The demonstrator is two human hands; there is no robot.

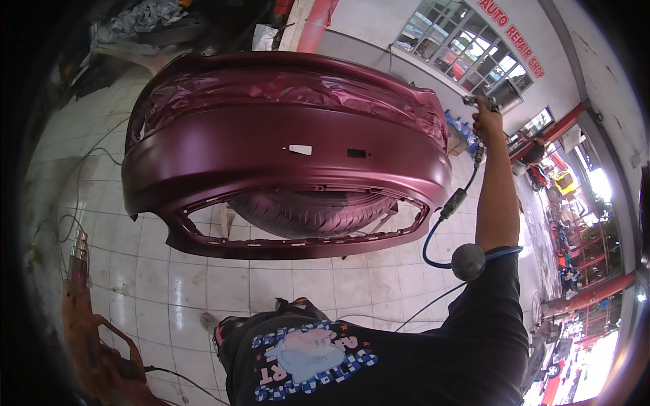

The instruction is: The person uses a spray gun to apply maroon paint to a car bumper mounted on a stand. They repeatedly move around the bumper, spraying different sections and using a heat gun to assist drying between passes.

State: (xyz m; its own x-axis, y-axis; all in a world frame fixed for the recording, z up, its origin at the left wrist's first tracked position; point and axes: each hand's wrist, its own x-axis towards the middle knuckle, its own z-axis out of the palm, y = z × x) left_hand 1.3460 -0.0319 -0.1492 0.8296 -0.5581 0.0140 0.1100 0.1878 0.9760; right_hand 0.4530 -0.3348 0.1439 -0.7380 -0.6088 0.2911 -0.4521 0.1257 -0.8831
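Observation:
My right hand is raised at the upper right, its fingers wrapped round the handle of a spray gun. A grey metal cup shows just beyond the gun. From its handle a blue air hose hangs down and loops over my arm, with a grey ball beside it. The gun is by the right end of a dark red car bumper cover, apart from it. Crumpled masking film, tinted the same red, covers the bumper's upper band. My left hand is out of view.
A tyre lies under the bumper on the tiled floor. At lower left is an orange-brown object with a metal tip. A thin hose trails across the floor. Blue bottles stand near the wall; another person is farther right.

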